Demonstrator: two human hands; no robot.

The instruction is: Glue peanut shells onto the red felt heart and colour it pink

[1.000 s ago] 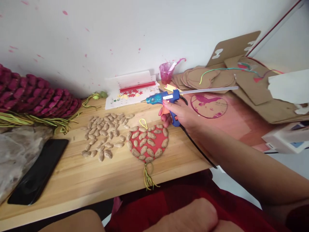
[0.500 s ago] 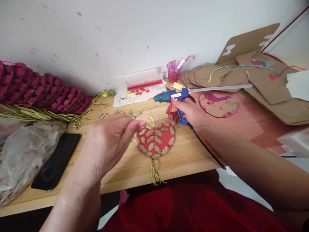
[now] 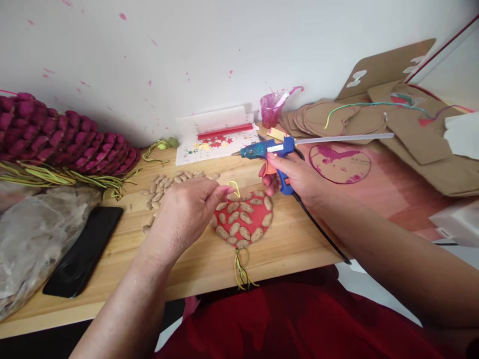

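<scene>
My right hand [image 3: 295, 172] grips a blue hot glue gun [image 3: 267, 148] with a long clear glue stick [image 3: 344, 138] out of its back; the nozzle points left. My left hand [image 3: 187, 207] is closed with thumb and fingers pinched over the upper left of a red heart [image 3: 258, 215] edged and dotted with peanuts in their shells. Whatever the pinch may hold is hidden. The thumb tip reaches the yellow string loop [image 3: 235, 187] at the heart's top; I cannot tell whether they touch. A green and yellow string tassel [image 3: 241, 274] hangs from the heart's lower point.
Loose peanuts [image 3: 159, 187] lie behind my left hand. A black phone [image 3: 84, 252] and a plastic bag [image 3: 41, 239] are at left, below stacked magenta hearts [image 3: 63, 134]. Star-strewn paper [image 3: 187, 154], a stained cup [image 3: 270, 112] and cardboard hearts [image 3: 325, 117] stand along the back.
My left hand has moved right, toward the yellow loop, uncovering more of the loose peanuts. My right hand keeps the glue gun in nearly the same place.
</scene>
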